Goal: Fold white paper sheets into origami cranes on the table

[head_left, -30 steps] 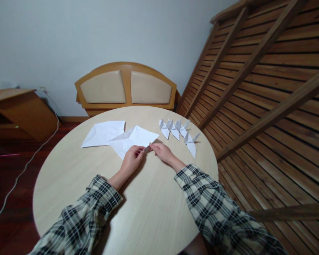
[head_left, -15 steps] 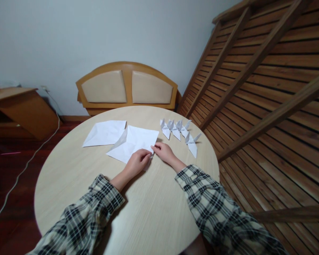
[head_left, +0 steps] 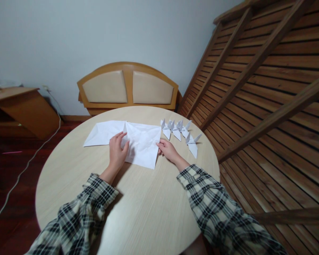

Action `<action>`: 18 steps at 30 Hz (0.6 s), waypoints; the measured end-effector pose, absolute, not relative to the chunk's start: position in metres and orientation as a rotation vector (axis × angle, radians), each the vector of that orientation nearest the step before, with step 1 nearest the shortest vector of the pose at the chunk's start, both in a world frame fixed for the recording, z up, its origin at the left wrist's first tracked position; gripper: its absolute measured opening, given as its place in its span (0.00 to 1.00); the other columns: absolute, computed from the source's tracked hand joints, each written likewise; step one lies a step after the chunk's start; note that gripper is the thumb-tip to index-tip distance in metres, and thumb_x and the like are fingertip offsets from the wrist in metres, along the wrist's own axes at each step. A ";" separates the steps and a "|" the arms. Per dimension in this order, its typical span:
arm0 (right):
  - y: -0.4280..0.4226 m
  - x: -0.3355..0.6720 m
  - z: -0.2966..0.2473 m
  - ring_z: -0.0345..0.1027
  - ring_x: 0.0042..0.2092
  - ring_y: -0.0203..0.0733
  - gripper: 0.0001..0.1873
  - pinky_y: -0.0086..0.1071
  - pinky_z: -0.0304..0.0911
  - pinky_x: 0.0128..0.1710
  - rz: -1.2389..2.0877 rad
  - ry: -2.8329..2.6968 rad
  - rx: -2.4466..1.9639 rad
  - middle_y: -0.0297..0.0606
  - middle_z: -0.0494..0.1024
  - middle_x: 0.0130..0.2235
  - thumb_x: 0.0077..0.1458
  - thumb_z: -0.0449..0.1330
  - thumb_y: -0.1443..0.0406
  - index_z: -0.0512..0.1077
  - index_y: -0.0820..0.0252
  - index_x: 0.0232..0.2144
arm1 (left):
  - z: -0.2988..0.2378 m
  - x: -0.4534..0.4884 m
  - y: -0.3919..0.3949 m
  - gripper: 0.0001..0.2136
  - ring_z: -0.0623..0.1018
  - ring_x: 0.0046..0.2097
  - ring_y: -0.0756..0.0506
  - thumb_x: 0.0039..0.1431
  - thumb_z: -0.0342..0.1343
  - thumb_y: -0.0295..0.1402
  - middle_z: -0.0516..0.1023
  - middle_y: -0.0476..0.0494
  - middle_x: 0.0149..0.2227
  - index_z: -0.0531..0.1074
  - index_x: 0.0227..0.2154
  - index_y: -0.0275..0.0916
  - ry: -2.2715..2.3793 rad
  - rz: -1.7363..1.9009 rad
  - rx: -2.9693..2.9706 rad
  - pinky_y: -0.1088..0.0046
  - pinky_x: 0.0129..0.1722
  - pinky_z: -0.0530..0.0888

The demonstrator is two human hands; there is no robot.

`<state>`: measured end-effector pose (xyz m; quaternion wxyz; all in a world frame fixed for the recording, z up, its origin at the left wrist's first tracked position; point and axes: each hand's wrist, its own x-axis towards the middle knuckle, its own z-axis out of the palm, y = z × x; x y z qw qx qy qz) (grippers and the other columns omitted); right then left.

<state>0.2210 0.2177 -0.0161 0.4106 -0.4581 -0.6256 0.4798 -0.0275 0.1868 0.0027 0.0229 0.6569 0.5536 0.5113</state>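
A creased sheet of white paper point(head_left: 144, 147) lies in front of me, its left side lifted a little off the table. My right hand point(head_left: 169, 151) pinches this sheet at its right edge between thumb and fingers. At the sheet's left side is my left hand point(head_left: 117, 150), thumb and fingers apart; whether it touches the paper is hard to tell. Behind that hand a second piece of white paper point(head_left: 101, 132) rests on the table, partly covered. Several folded white paper cranes point(head_left: 176, 131) stand beyond my right hand, with one crane point(head_left: 192, 144) nearer to me.
All the paper is on a round, light wooden table point(head_left: 149, 205). A padded headboard point(head_left: 127, 86) stands behind it by the wall. To the right leans a large slatted wooden frame point(head_left: 255, 106). A desk point(head_left: 23, 111) and a white cable point(head_left: 29, 163) are on the left.
My left hand has moved left from the sheet's near right corner, and its fingers have spread. The sheet has turned and shifted slightly right. My right hand stays at its right edge.
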 end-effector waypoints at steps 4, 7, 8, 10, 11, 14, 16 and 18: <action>0.220 0.228 -0.013 0.60 0.18 0.30 0.09 0.23 0.51 0.16 1.239 -1.586 -1.142 0.28 0.69 0.19 0.58 0.57 0.60 0.67 0.59 0.29 | -0.008 -0.047 0.201 0.20 0.73 0.56 0.37 0.59 0.57 0.34 0.72 0.31 0.55 0.69 0.54 0.37 1.738 1.635 1.690 0.55 0.55 0.71; 0.222 0.234 -0.011 0.58 0.17 0.30 0.11 0.23 0.50 0.15 1.255 -1.578 -1.156 0.27 0.69 0.18 0.57 0.58 0.59 0.66 0.59 0.27 | -0.013 -0.049 0.206 0.20 0.77 0.50 0.39 0.58 0.57 0.37 0.76 0.32 0.50 0.70 0.52 0.35 1.637 1.595 1.452 0.59 0.49 0.74; 0.223 0.236 -0.010 0.58 0.17 0.30 0.11 0.23 0.51 0.14 1.266 -1.579 -1.160 0.28 0.69 0.18 0.57 0.59 0.59 0.66 0.59 0.27 | -0.013 -0.049 0.207 0.19 0.77 0.47 0.40 0.57 0.57 0.39 0.77 0.33 0.47 0.71 0.49 0.35 1.607 1.559 1.430 0.61 0.47 0.74; 0.224 0.241 -0.010 0.58 0.17 0.29 0.11 0.23 0.51 0.15 1.288 -1.580 -1.154 0.28 0.70 0.19 0.57 0.59 0.58 0.66 0.59 0.28 | -0.011 -0.048 0.205 0.16 0.78 0.41 0.42 0.56 0.57 0.42 0.79 0.38 0.39 0.74 0.41 0.35 1.561 1.458 1.463 0.64 0.43 0.73; 0.225 0.243 -0.010 0.58 0.17 0.29 0.12 0.23 0.51 0.15 1.297 -1.577 -1.150 0.28 0.70 0.19 0.57 0.59 0.58 0.66 0.59 0.28 | -0.009 -0.048 0.204 0.15 0.77 0.38 0.43 0.55 0.57 0.43 0.79 0.41 0.35 0.75 0.37 0.35 1.544 1.403 1.500 0.66 0.39 0.73; 0.225 0.249 -0.009 0.58 0.18 0.29 0.12 0.23 0.52 0.15 1.315 -1.570 -1.132 0.28 0.70 0.19 0.58 0.58 0.58 0.66 0.59 0.28 | -0.006 -0.048 0.199 0.16 0.70 0.28 0.47 0.52 0.57 0.47 0.71 0.50 0.23 0.73 0.25 0.37 1.540 1.282 1.549 0.72 0.28 0.66; 0.226 0.251 -0.008 0.58 0.18 0.29 0.11 0.23 0.52 0.15 1.326 -1.566 -1.126 0.28 0.69 0.19 0.58 0.58 0.58 0.66 0.59 0.28 | -0.005 -0.047 0.197 0.16 0.66 0.25 0.49 0.50 0.58 0.48 0.66 0.52 0.20 0.71 0.22 0.38 1.541 1.269 1.532 0.73 0.24 0.61; 0.226 0.252 -0.007 0.58 0.17 0.30 0.10 0.24 0.52 0.15 1.337 -1.557 -1.117 0.28 0.69 0.19 0.58 0.58 0.59 0.67 0.59 0.29 | -0.005 -0.046 0.196 0.16 0.64 0.25 0.49 0.48 0.58 0.48 0.65 0.53 0.20 0.70 0.21 0.38 1.530 1.277 1.507 0.74 0.23 0.59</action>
